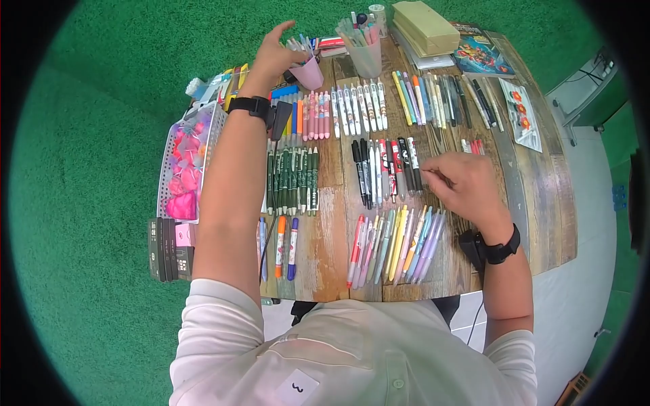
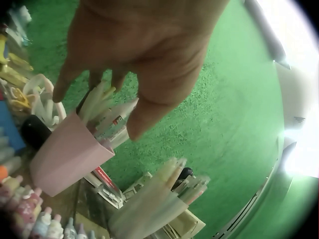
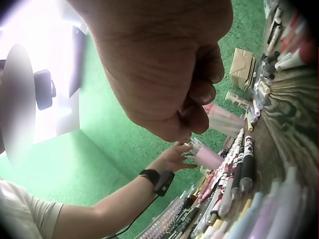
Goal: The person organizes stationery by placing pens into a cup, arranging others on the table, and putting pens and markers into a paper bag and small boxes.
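Observation:
At the far left of the table, my left hand (image 1: pixel 274 57) reaches over a pink cup (image 1: pixel 309 73) filled with pens (image 2: pixel 99 107). In the left wrist view its thumb and fingers are spread around the pen tops, not closed on them. My right hand (image 1: pixel 467 186) hovers beside the right end of a middle row of black, white and red pens (image 1: pixel 386 169). Its fingers are curled in toward the palm (image 3: pixel 174 84), and nothing shows in them. Red-and-white pens (image 1: pixel 472 146) lie just beyond that hand, partly covered by it.
A clear cup of pens (image 1: pixel 365 55) stands right of the pink one. Rows of pink pens (image 1: pixel 316 115), dark green pens (image 1: pixel 292 179) and pastel pens (image 1: pixel 399 245) cover the wooden table (image 1: pixel 325 260). A white basket (image 1: pixel 162 179) sits left; a cardboard box (image 1: pixel 425 28) stands at the back.

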{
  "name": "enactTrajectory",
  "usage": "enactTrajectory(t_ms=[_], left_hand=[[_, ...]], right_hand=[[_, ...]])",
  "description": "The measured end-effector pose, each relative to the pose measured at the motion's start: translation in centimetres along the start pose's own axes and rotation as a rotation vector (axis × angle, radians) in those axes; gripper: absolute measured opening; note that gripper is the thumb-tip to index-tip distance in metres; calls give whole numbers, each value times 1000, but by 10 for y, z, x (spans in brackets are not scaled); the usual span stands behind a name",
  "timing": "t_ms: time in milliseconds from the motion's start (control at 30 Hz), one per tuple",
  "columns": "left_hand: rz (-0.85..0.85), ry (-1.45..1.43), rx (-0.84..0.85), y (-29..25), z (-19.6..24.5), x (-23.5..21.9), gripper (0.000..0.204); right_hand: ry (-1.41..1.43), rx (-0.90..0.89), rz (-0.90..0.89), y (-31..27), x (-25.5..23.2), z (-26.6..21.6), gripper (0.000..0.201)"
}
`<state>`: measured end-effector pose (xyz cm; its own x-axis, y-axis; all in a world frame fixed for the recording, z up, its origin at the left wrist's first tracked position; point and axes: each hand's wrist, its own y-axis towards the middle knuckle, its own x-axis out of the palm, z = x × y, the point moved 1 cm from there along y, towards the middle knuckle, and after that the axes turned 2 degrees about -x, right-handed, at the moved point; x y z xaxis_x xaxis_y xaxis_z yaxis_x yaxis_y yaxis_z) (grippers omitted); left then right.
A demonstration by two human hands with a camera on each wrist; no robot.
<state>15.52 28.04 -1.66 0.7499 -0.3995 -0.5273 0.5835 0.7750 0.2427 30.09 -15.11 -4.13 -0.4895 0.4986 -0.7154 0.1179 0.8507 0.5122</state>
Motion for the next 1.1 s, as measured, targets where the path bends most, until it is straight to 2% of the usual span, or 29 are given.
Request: enactTrajectory(t_ms=[33,100,133,200,233,300,333,400,433,500,633,700,733,800,833,900,933,1000,1100], left_hand=[[-1,0,1,-1,-1,5,65],[166,284,450,-6,1,11,78],[166,284,452,-5,1,10,78],[31,636,457,-2,1,8,77],[29,634,459,1,2,8,77],[1,669,239,12,2,7,79],[0,669,238,22,-9,3,79],[-97,274,20,30,-18,-4,74],[-98,274,20,23,-16,0,74],[192,183,234,3,-15,8,68],[129,191,227,-3,-21,11,66],[155,131,27,9,-26,10,66],[154,131,26,17,-32,9,66],[86,275,176,27,-29,7,60],[85,276,176,26,-25,6,60],[39,260,34,25,-19,6,52],[37,261,34,24,-17,8,52],[131,255,125,22,-16,9,44],[126,289,206,22,-15,8,34]], right_hand=[[-8,0,-5,0,-1,-1,7],[-9,-5,-2,-1,0,0,7],[-10,-12,1,0,0,1,7],[-9,-9,0,0,0,0,7],[-7,-6,-2,0,-1,0,7],[3,5,-6,0,-1,-1,7],[14,12,-9,0,-1,-1,7],[19,17,-5,0,-1,0,7],[21,21,-2,0,-1,0,7],[17,16,0,0,-2,1,7],[0,1,-6,0,-2,0,7],[0,-10,-2,0,-1,0,7],[1,-20,1,0,0,0,7],[4,-16,0,0,0,0,7],[6,-13,-2,0,1,1,7],[11,-13,1,0,1,1,7],[14,-13,1,0,1,2,7],[13,-12,-2,0,1,2,7],[11,-22,-7,-1,2,2,7]])
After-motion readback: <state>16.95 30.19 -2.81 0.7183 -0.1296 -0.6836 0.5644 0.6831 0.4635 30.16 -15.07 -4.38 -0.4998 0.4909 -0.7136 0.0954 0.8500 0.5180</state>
